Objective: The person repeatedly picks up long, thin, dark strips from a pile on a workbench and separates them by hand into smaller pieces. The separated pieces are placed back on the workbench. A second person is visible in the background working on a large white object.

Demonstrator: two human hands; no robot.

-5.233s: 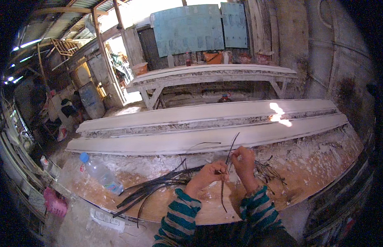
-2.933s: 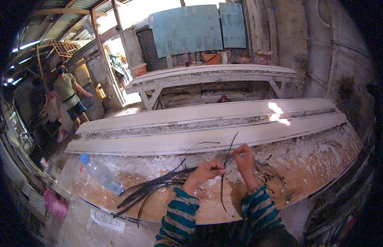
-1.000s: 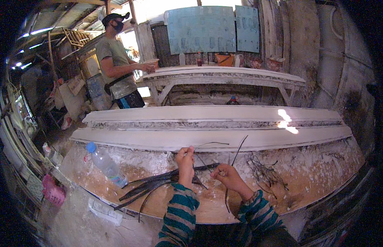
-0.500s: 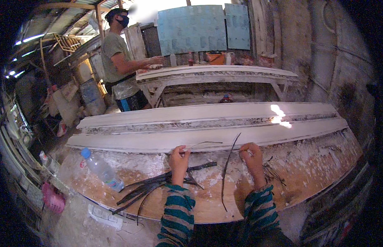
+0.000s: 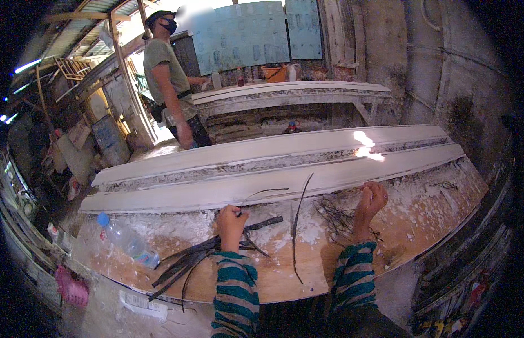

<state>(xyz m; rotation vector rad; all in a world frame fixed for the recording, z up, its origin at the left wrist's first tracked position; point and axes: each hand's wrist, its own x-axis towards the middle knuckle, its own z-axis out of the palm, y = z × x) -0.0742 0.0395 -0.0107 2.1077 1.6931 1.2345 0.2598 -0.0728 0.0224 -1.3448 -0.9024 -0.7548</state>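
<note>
My left hand (image 5: 231, 226) is closed in a pinch on a thin dark strip (image 5: 266, 191), whose free end curves out to the right over the edge of the white panel. Fingers pressed together, my right hand (image 5: 371, 204) is raised near the panel's front edge; whatever it may hold is too small to make out. Between my hands a long, thin black strip (image 5: 295, 231) lies partly across the panel and partly on the wooden table. Several wider black strips (image 5: 188, 256) lie in a bundle beside and beneath my left wrist. A tangle of fine dark strands (image 5: 334, 217) sits left of my right hand.
Two long white panels (image 5: 233, 190) span the far part of the worktable (image 5: 284, 284). At left lies a clear plastic bottle (image 5: 126, 242) with a blue cap. A masked person (image 5: 166, 76) stands by another bench (image 5: 307, 90) holding an orange container (image 5: 274, 73).
My right hand has moved right, away from my left hand, uncovering the tangle of strands. The other person's near arm has dropped to their side. The whole view has shifted slightly.
</note>
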